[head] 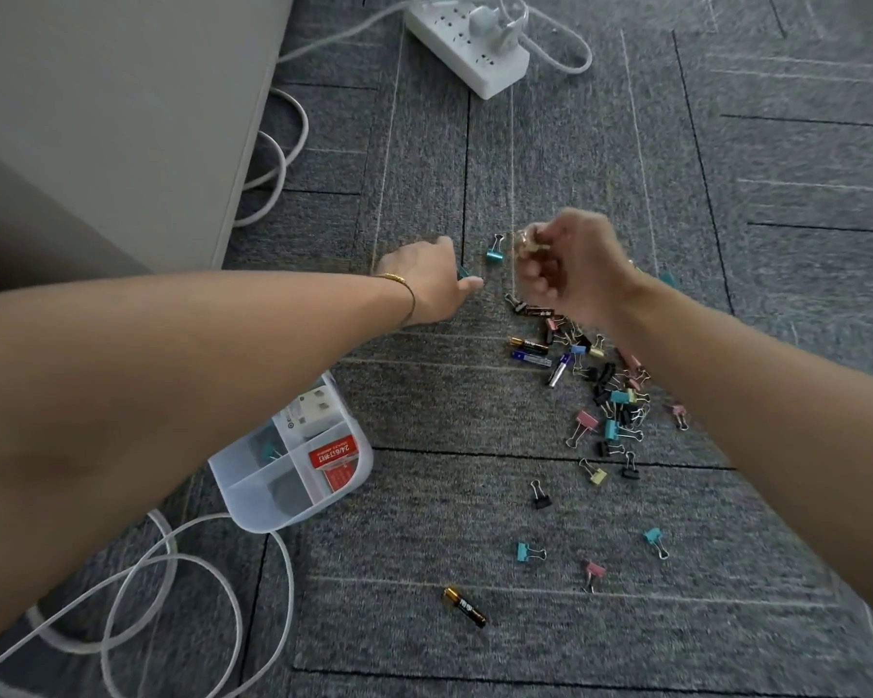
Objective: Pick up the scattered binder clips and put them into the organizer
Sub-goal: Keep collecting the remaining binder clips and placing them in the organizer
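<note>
Several coloured binder clips (611, 395) lie scattered on the grey carpet, mixed with batteries. My left hand (432, 282) reaches far out, its fingers pinching a teal clip (463, 272) on the floor. A second teal clip (495, 251) lies just beyond, between my hands. My right hand (570, 267) hovers above the pile, fingers closed around a small bunch of clips (525, 244) that is blurred. The clear plastic organizer (253, 488) sits at the lower left under my left forearm, with a teal clip in one compartment.
A white power strip (467, 47) with a plug lies at the far top. White cables (137, 571) loop near the organizer and along a grey cabinet (122, 108) on the left. AA batteries (464, 607) lie among and below the clips.
</note>
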